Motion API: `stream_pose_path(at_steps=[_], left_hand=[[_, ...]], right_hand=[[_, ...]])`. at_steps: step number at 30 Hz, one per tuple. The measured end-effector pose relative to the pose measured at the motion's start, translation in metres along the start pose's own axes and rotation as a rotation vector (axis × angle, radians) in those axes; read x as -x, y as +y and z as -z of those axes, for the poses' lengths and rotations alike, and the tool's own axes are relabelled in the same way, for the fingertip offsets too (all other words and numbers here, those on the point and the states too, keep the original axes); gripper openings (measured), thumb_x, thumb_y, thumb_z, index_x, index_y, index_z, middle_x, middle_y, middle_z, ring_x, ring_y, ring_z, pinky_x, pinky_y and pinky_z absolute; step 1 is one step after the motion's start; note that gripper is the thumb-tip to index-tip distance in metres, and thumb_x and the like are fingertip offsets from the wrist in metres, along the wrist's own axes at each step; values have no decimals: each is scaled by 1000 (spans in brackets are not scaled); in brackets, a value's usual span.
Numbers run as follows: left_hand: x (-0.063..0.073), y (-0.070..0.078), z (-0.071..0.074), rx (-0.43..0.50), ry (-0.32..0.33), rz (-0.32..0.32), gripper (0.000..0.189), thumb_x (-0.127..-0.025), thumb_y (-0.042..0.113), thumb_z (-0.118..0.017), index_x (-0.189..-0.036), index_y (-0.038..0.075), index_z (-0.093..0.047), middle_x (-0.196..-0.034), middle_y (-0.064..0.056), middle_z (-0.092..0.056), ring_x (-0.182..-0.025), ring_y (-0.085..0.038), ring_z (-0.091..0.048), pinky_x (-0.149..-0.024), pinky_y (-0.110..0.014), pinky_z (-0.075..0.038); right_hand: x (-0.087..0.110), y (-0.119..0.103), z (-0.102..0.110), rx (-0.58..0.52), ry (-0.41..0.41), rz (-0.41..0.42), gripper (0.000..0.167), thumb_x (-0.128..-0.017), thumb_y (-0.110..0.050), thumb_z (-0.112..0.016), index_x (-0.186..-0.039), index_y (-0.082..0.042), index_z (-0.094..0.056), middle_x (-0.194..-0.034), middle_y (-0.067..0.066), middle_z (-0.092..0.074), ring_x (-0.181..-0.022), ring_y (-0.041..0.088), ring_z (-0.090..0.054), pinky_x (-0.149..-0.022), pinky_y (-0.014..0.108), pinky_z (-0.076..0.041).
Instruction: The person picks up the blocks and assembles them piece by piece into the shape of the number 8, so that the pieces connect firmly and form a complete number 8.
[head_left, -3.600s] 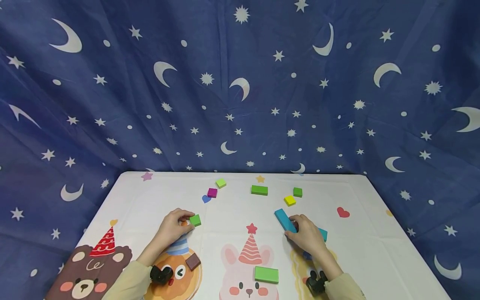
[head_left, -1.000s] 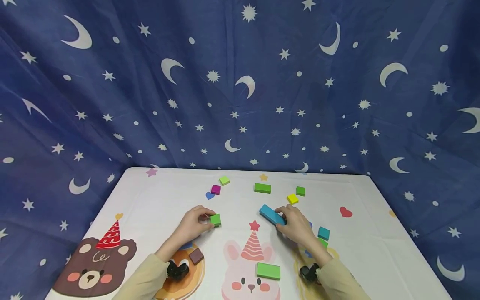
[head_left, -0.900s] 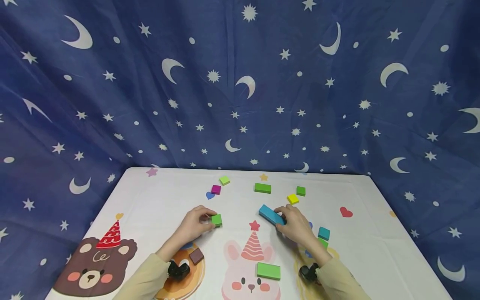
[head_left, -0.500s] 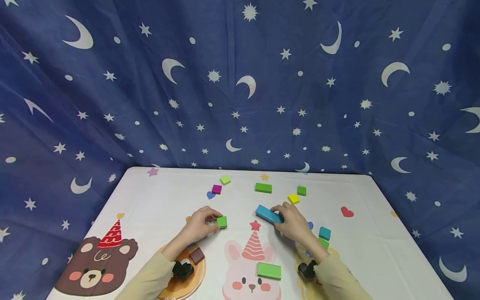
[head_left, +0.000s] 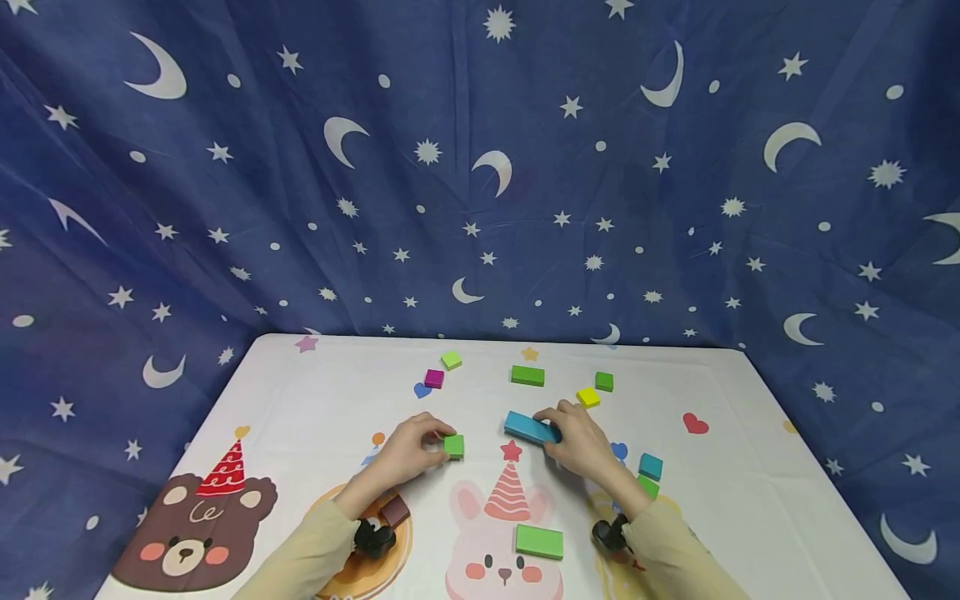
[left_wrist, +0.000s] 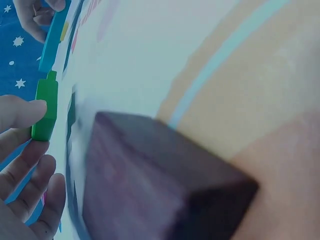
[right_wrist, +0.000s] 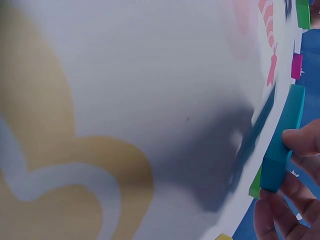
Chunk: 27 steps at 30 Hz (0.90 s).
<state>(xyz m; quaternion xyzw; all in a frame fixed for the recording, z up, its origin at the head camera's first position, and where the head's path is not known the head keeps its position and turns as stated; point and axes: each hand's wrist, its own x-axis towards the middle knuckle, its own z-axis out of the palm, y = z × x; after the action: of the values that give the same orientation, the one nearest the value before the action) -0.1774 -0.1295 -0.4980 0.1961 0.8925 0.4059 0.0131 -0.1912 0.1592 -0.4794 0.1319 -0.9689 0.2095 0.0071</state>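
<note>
My left hand (head_left: 408, 450) pinches a small green block (head_left: 454, 447) left of the table's middle. Thumb and fingertips grip that green block (left_wrist: 46, 107) in the left wrist view. My right hand (head_left: 581, 440) holds a long blue block (head_left: 529, 427) by its right end, the other end pointing left toward the green one. In the right wrist view the blue block (right_wrist: 284, 137) is between thumb and fingers, and its shadow falls on the cloth beside it. A gap separates the two held blocks in the head view.
A brown block (head_left: 395, 511) lies beside my left wrist, a long green block (head_left: 539, 542) in front. At the back are lime (head_left: 451, 361), purple (head_left: 434, 379), green (head_left: 528, 376) and yellow (head_left: 588, 397) blocks. A teal block (head_left: 651, 467) lies right of my right arm.
Both hands have come toward each other: the left moved right with the green block, the right moved left with the blue block, which has turned closer to level across the table.
</note>
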Motion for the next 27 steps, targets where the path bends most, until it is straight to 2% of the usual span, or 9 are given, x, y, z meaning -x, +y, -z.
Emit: stream_pose_path(at_steps=[10, 21, 27], left_hand=[[-6, 1, -6, -12, -22, -22, 31, -74, 3, -75, -104, 9, -72, -97, -2, -65, -87, -19, -59, -78, -28, -49], [-13, 9, -7, -23, -54, -16, 31, -75, 3, -74, -105, 8, -71, -96, -3, -65, -89, -20, -59, -79, -32, -49], [-16, 10, -9, -26, -66, -18, 30, -76, 5, -75, -105, 9, -71, -96, -3, -65, -88, -19, -58, -78, -28, -47]], right_hand=[[-6, -5, 1, 10, -23, 19, 40, -74, -8, -74, -113, -18, -70, -89, -2, -54, -86, 16, -45, -75, 31, -42], [-13, -10, -1, 38, -35, 59, 40, -74, -7, -74, -112, -19, -70, -88, -3, -53, -86, 15, -45, -75, 31, -42], [-17, -12, -4, 48, -37, 98, 38, -74, -6, -74, -110, -19, -71, -84, -2, -51, -85, 16, -46, -75, 31, -41]])
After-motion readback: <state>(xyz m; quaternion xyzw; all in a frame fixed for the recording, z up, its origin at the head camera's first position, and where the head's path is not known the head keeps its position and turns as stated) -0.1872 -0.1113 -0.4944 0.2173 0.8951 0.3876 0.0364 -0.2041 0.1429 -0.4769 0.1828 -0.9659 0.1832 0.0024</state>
